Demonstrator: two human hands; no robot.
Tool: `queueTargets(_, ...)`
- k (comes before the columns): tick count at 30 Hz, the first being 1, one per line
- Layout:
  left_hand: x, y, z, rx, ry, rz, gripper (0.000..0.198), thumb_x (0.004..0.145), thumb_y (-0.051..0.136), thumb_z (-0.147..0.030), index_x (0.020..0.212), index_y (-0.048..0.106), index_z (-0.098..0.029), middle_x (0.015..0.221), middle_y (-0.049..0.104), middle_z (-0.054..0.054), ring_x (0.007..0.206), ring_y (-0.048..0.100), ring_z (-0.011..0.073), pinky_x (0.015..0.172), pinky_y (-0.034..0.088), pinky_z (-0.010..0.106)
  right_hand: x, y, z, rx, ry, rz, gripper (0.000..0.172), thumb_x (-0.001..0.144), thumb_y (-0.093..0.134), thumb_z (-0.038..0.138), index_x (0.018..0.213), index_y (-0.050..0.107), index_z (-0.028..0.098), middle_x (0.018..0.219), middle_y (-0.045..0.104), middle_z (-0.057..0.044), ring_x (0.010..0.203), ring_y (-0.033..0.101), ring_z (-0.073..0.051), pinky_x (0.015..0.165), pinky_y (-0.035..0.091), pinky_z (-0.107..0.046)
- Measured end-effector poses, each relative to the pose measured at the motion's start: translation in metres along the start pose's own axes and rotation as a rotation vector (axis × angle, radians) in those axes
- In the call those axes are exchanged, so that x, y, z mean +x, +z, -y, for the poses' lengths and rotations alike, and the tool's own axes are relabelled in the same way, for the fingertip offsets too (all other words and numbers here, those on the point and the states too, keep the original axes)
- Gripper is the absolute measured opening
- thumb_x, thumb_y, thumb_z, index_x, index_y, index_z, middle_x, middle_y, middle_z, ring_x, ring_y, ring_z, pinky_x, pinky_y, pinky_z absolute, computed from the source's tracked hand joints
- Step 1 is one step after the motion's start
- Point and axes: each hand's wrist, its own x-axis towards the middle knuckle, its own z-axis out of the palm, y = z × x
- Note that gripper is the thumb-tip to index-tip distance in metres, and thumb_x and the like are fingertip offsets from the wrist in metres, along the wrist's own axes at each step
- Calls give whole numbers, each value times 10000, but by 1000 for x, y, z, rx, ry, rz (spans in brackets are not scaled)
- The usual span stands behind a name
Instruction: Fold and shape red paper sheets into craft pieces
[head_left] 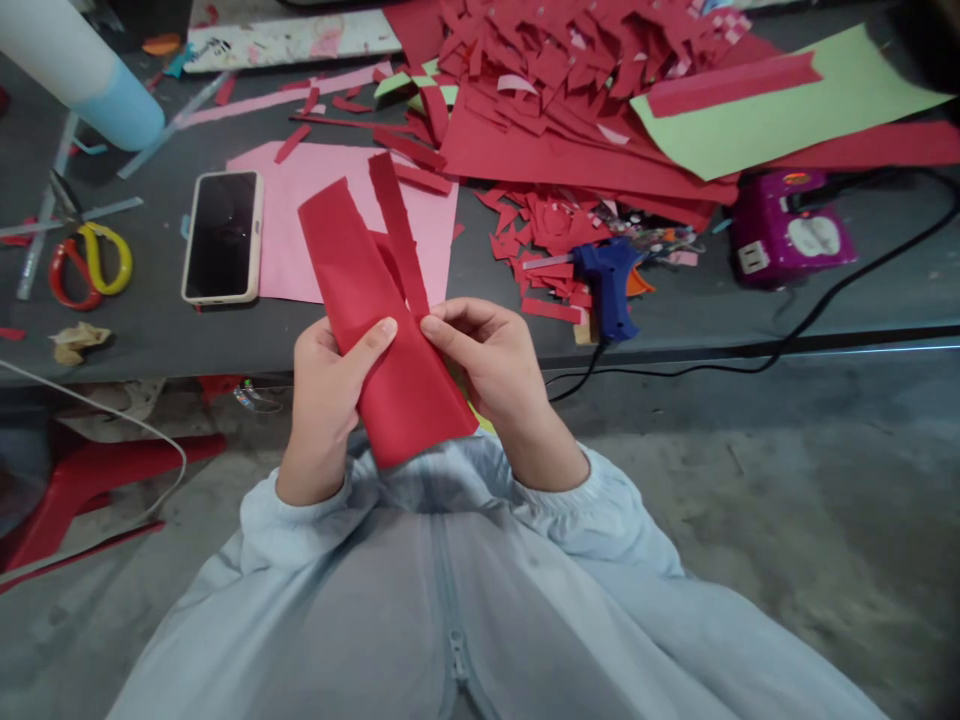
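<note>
A folded sheet of red paper (397, 370) is held over my lap, just in front of the table edge. My left hand (330, 390) grips its left side, thumb on top and fingers behind. At the right side, my right hand (487, 355) pinches a narrow red paper strip (397, 230) between thumb and finger. That strip is partly torn away from the sheet and sticks up past it at an angle. Whether its lower end is still joined is hidden by my thumb. Behind the sheet, pink paper (292, 190) lies on the table.
A phone (223, 237), scissors (86, 255) and a white-and-blue bottle (112, 95) are on the left. Rightward lie a blue glue gun (609, 285) with a black cord, red paper scraps (551, 225), green paper (772, 125) and a purple box (791, 230). A red chair (97, 480) stands below left.
</note>
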Motion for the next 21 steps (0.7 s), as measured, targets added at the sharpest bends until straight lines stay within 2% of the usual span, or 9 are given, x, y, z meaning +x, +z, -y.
queueTargets(3,0,1,1,1,9,-5,249,670,866,-375,737,704,-199,762,736,0,644,658,129,636,564,248,-1,3,-5,28,-31,-26,221,667,861,405,742,729,244,727,705,42,653,615,-88,678,543,-226)
queueTargets(9,0,0,3,1,20,-19,254,679,863,-380,754,704,-196,783,741,6,658,672,131,642,560,249,-2,5,-5,32,-47,-76,303,586,895,468,706,722,250,713,704,44,646,614,-94,673,550,-237)
queueTargets(15,3,-2,1,-1,7,-2,269,663,870,-394,740,707,-195,759,737,6,627,656,129,624,556,249,0,-2,-1,56,94,46,311,574,910,444,693,720,229,685,695,37,610,604,-87,620,531,-226)
queueTargets(21,4,-3,1,10,18,-24,274,661,871,-399,719,695,-198,737,727,-2,617,651,127,609,549,245,-1,1,-2,51,54,6,284,608,892,436,696,718,230,659,681,48,575,577,-73,602,518,-215)
